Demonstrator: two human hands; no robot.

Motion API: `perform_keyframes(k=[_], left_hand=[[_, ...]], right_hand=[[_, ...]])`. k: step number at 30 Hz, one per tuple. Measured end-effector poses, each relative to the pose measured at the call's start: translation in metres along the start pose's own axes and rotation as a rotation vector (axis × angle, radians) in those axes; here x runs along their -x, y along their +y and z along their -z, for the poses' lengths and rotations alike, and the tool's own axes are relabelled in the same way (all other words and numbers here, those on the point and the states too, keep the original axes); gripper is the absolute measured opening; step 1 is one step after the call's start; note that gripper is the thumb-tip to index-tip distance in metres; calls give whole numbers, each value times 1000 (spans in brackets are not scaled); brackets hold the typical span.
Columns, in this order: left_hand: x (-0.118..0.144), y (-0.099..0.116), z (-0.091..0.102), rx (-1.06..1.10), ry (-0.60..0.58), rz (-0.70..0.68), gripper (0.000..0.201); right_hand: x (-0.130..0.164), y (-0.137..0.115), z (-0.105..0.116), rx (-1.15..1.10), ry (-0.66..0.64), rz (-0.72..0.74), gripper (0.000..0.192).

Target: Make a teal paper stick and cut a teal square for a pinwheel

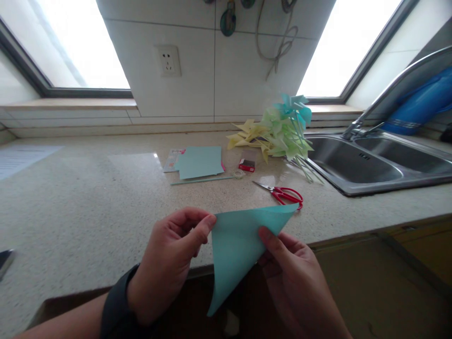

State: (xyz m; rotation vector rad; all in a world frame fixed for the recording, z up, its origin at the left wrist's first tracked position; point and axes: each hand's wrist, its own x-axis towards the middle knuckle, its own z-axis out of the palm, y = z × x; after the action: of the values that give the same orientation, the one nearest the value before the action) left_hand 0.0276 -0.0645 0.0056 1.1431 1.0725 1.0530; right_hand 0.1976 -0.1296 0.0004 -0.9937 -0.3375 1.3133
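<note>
Head view shows my two hands holding a teal paper triangle (237, 245) in front of the counter's edge, just above my lap. My left hand (165, 263) pinches the triangle's left corner between thumb and forefinger, the other fingers curled loosely behind. My right hand (293, 273) grips the paper from the right side, thumb pressed on its front face near the upper edge, the remaining fingers hidden behind the sheet. The triangle's long edge runs across the top, one tip pointing right toward the red scissors (282, 193), the lowest tip hanging down between my wrists. A dark band (116, 306) wraps my left wrist.

On the speckled countertop (88, 202) beyond lie the scissors, blades closed I think, and farther back a stack of teal sheets (199, 161) with a thin teal stick (201, 180) lying just in front of it. A small red box (246, 165) sits beside the stack. Near the steel sink (370, 165) a bunch of paper pinwheels (278, 132) in yellow, green and blue lies with stems (303, 167) reaching the basin's rim. A wall socket (167, 60) sits above.
</note>
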Motion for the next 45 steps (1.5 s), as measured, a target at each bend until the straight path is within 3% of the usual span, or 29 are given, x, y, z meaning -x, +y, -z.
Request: perform_keyframes(k=[8,19,36,39,42,45], left_hand=[[5,10,-4,9,-1,-47,13],[10,14,-8,35,-16,-5,8],[11,20,-10,-19,-88,16,10],[10,21,-8,-31,-158,46,13],[6,20,-5,-63,-303,111,18],[3,20,-3,-122,-372,90,21]], right_hand=[[2,-1,1,-13,42,7,28],[4,-3,4,-17,173,13,34],[5,-5,10,63,146,82,25],[6,-6,11,78,138,71,26],[7,-9,10,106,99,31,27],[8,-12,12,136,70,8,28]])
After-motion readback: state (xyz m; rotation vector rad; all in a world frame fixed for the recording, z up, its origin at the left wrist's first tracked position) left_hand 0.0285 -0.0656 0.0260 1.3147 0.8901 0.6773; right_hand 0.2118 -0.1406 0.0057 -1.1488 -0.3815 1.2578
